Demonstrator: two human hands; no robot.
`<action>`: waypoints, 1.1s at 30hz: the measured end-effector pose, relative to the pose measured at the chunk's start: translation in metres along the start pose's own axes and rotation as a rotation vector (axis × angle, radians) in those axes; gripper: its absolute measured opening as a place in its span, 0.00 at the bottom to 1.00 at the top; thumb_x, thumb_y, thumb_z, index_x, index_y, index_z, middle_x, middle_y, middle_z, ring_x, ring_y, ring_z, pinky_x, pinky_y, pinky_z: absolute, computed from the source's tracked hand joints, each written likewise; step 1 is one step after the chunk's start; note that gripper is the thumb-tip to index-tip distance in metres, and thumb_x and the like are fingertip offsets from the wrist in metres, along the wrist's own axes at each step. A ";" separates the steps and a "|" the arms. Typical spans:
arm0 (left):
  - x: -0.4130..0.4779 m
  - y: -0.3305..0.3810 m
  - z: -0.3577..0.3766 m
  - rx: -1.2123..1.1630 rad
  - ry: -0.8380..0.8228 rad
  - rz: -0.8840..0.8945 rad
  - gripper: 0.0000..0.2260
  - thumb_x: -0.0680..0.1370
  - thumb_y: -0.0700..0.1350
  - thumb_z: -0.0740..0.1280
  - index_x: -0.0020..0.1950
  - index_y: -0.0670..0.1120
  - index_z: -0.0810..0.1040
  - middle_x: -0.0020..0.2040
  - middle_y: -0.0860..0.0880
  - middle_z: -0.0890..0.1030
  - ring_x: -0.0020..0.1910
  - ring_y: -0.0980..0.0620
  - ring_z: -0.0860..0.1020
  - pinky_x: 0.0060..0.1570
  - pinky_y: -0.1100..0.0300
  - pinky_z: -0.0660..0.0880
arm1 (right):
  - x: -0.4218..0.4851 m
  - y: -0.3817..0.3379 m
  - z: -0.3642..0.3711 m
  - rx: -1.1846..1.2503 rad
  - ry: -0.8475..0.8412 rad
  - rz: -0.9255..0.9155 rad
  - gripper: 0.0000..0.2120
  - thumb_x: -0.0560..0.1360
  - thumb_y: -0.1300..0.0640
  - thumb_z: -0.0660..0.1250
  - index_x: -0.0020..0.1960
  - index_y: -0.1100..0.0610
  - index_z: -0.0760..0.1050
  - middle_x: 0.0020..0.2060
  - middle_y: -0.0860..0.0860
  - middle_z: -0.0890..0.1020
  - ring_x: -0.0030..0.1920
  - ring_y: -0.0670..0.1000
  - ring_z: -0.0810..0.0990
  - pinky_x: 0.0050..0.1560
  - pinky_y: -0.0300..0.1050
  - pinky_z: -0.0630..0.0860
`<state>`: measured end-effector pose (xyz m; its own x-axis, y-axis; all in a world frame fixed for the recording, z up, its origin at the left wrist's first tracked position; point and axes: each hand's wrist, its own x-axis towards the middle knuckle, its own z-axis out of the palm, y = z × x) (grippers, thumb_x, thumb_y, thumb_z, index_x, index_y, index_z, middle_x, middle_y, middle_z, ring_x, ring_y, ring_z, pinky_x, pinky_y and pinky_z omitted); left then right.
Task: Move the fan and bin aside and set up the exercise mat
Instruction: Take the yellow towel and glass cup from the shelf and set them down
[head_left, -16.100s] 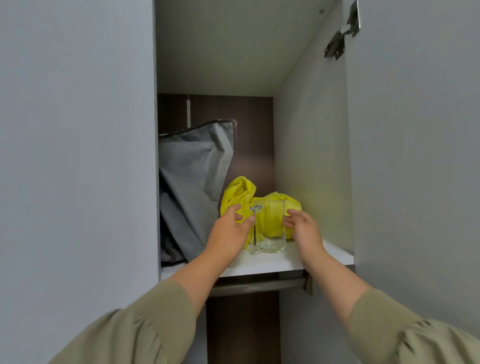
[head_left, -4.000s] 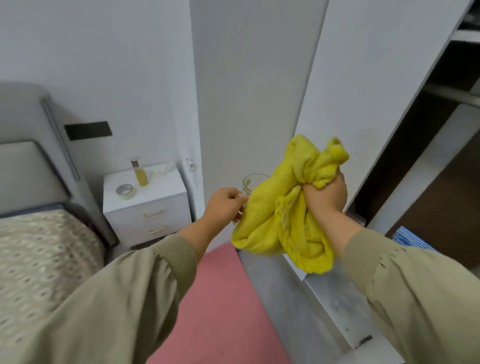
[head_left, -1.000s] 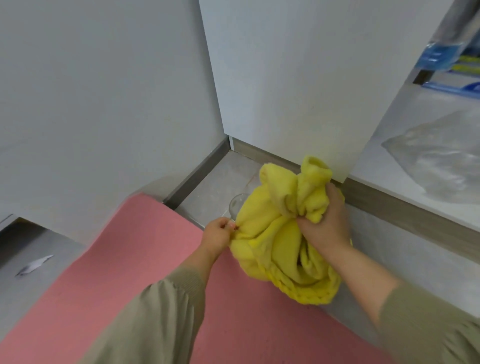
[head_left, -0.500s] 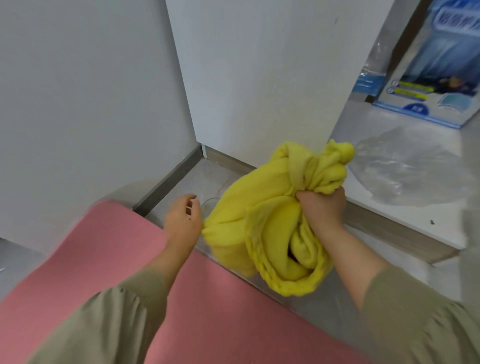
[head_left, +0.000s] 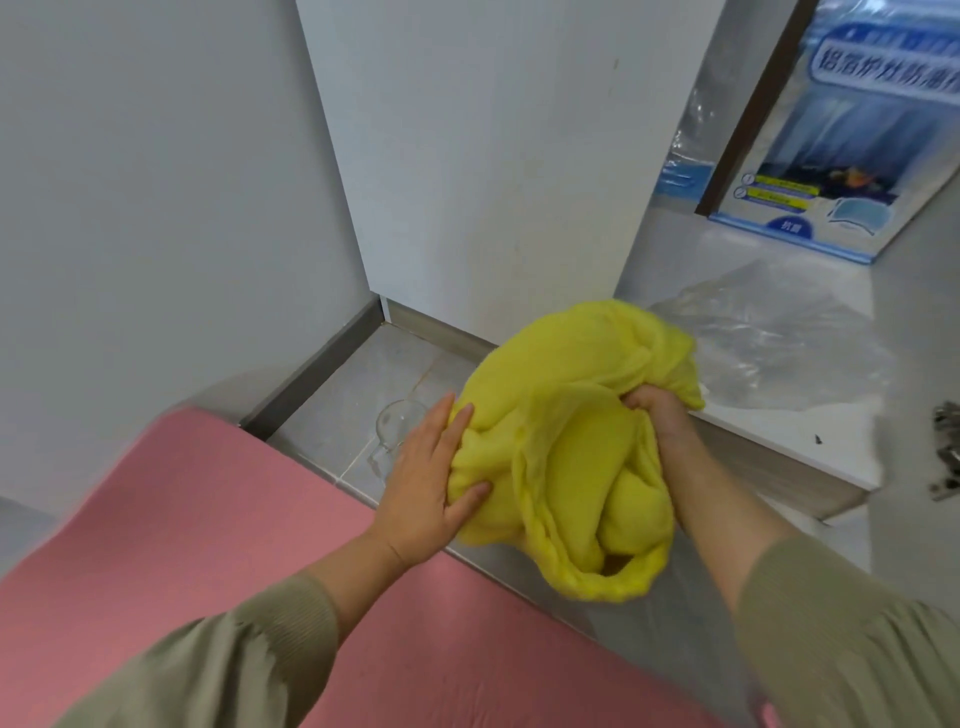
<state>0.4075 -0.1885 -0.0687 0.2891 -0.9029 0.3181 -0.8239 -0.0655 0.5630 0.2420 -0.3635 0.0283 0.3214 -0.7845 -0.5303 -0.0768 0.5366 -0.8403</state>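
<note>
1. We find the left hand (head_left: 426, 483) open and flat, fingers straight, thumb spread, palm pressing the side of the yellow cloth (head_left: 571, 467)
2. Its forearm reaches in from the lower left, bare at the wrist, with an olive sleeve (head_left: 234, 660) behind
3. We see the right hand (head_left: 657, 415) with fingers curled, gripping a bunch of that cloth from above
4. Its forearm comes in from the lower right, sleeved likewise

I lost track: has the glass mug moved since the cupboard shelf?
Yes. The glass mug is down on the grey floor, between the pink mat and the skirting, and no hand holds it.
</note>
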 end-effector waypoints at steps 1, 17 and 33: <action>0.000 0.003 -0.002 -0.009 0.011 0.001 0.34 0.75 0.70 0.48 0.76 0.55 0.49 0.76 0.49 0.52 0.75 0.49 0.56 0.72 0.49 0.56 | -0.002 0.005 -0.003 0.039 -0.013 -0.012 0.13 0.52 0.64 0.58 0.36 0.61 0.74 0.21 0.51 0.78 0.28 0.54 0.78 0.29 0.37 0.74; -0.019 0.000 0.049 0.478 -0.821 -0.088 0.32 0.79 0.57 0.56 0.77 0.56 0.42 0.79 0.49 0.44 0.77 0.45 0.48 0.73 0.42 0.51 | 0.015 0.104 -0.050 -0.879 0.287 -0.051 0.43 0.68 0.57 0.69 0.76 0.55 0.50 0.73 0.60 0.59 0.72 0.62 0.60 0.71 0.53 0.61; -0.036 -0.011 0.061 0.521 -0.900 0.100 0.38 0.67 0.66 0.35 0.76 0.56 0.37 0.78 0.49 0.40 0.77 0.46 0.44 0.72 0.39 0.47 | 0.008 0.163 -0.029 -1.807 -0.431 0.100 0.57 0.68 0.37 0.67 0.73 0.49 0.25 0.75 0.56 0.34 0.76 0.61 0.41 0.72 0.64 0.53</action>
<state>0.3762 -0.1812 -0.1334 -0.0855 -0.8830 -0.4615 -0.9941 0.0448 0.0986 0.2050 -0.2909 -0.1164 0.4183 -0.4963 -0.7608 -0.8004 -0.5974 -0.0503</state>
